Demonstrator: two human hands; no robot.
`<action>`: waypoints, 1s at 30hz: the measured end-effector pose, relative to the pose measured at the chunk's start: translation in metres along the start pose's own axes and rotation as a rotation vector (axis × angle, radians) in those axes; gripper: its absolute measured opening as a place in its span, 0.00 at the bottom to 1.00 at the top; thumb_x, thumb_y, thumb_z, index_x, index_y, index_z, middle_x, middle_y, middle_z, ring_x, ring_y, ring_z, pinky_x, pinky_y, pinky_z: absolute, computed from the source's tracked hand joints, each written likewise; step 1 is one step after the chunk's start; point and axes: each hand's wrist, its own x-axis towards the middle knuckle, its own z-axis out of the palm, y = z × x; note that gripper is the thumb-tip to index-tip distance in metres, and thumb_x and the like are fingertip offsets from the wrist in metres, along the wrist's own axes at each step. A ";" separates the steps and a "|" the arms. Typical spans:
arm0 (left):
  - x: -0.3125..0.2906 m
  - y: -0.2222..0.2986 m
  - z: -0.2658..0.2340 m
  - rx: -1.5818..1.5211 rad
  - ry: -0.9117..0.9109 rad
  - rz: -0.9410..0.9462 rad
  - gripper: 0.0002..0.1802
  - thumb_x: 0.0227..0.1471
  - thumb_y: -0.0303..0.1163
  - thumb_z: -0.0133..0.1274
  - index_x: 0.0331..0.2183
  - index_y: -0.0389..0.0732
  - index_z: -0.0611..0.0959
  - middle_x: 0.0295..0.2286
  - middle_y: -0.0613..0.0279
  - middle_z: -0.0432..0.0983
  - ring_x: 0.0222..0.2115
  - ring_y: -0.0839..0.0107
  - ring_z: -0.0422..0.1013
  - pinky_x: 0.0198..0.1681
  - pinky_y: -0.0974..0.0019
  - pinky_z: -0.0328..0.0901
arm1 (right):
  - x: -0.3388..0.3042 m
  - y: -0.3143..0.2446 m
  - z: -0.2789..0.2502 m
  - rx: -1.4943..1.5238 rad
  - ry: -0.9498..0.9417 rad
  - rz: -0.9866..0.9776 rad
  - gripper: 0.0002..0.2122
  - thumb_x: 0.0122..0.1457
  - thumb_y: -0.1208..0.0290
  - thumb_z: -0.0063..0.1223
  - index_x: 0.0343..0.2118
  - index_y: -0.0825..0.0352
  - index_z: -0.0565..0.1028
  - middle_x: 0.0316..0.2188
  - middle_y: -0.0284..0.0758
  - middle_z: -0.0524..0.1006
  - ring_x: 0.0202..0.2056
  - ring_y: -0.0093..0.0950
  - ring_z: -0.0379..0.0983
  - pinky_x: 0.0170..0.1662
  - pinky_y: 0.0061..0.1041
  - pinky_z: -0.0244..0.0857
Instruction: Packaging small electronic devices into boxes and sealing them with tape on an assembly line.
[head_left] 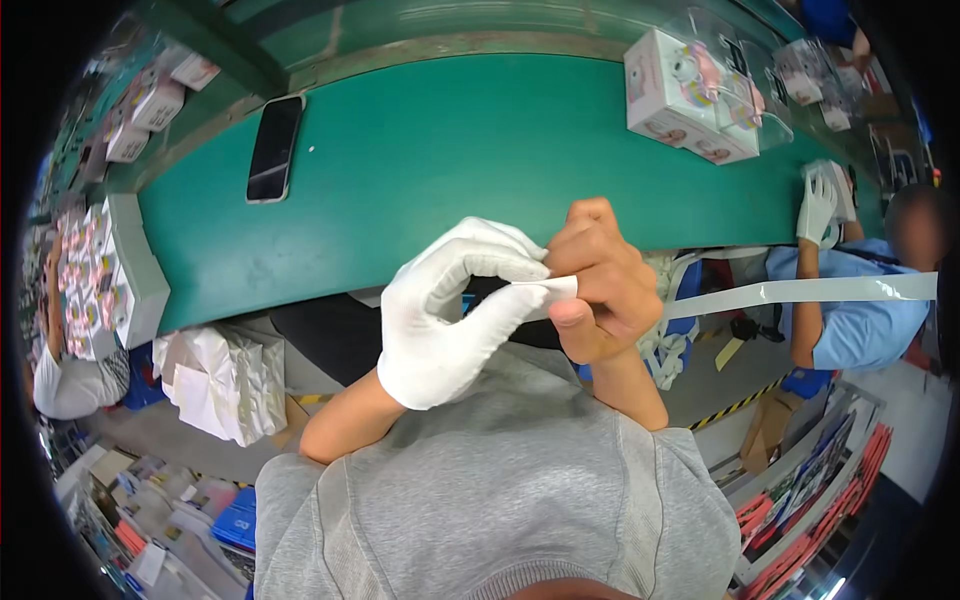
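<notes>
My left hand (450,310), in a white glove, is closed in a pinch, thumb and fingertips meeting on the end of a narrow white strip (800,292). Bare and curled, my right hand (605,285) grips the same strip close beside the left fingertips. A short piece of the strip shows between the two hands. From behind the right hand the strip runs out to the right, pale and slightly shiny, like tape or label backing. Both hands are held in front of my chest, at the near edge of the green table (400,160).
A dark-screened phone (275,148) lies at the table's back left. White boxes with pink figures (690,95) stand back right. A white tray of small pink figures (100,280) is at the left. A co-worker in blue (850,310) sits to the right; a white bag (225,385) hangs lower left.
</notes>
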 end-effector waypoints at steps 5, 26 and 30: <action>-0.026 0.019 -0.014 0.045 0.068 0.060 0.09 0.47 0.16 0.63 0.33 0.34 0.83 0.33 0.55 0.80 0.35 0.67 0.76 0.40 0.67 0.70 | 0.009 -0.020 0.024 0.076 0.019 0.088 0.06 0.52 0.80 0.64 0.32 0.69 0.76 0.19 0.32 0.77 0.18 0.25 0.66 0.30 0.28 0.58; -0.032 0.009 -0.004 0.121 0.156 0.154 0.10 0.47 0.16 0.63 0.34 0.37 0.85 0.32 0.57 0.79 0.32 0.65 0.75 0.37 0.66 0.69 | 0.008 -0.006 0.041 0.014 0.164 -0.121 0.15 0.61 0.68 0.62 0.24 0.67 0.68 0.13 0.31 0.68 0.14 0.26 0.59 0.21 0.26 0.53; -0.023 -0.014 -0.010 0.123 0.173 -0.013 0.05 0.54 0.20 0.59 0.35 0.34 0.84 0.34 0.57 0.77 0.36 0.70 0.73 0.41 0.69 0.67 | -0.020 0.007 0.031 0.058 0.082 0.195 0.07 0.62 0.76 0.54 0.28 0.71 0.71 0.23 0.38 0.75 0.24 0.28 0.67 0.28 0.26 0.59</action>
